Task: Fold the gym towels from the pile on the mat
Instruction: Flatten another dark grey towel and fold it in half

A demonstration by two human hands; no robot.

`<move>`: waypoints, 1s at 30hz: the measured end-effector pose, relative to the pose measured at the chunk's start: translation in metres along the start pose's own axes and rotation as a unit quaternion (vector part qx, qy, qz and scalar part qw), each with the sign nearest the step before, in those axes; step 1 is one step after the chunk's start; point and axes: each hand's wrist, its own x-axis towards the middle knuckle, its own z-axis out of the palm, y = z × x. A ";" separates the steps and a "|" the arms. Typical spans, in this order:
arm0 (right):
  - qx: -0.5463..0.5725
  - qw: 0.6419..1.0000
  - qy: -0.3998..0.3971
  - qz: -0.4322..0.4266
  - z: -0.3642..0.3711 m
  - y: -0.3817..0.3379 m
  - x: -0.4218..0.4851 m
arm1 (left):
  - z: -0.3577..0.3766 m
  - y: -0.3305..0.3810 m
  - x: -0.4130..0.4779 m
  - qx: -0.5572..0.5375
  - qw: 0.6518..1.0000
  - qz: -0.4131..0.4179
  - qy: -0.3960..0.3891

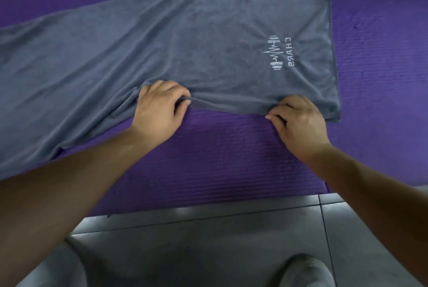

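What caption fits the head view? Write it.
Left hand and right hand pinch a grey towel on a purple mat.

Looks like my gym: purple exercise mat (208,159) on grey floor tiles (208,235), dumbbell logo (275,53) on the towel (162,31).

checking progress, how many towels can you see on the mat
1: a grey towel spread across the purple mat, running off the left edge. No pile shows; others may lie outside view.
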 end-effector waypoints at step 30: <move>0.136 0.986 -0.095 0.037 -0.028 0.007 -0.027 | -0.002 -0.006 -0.002 0.154 0.977 0.148 0.001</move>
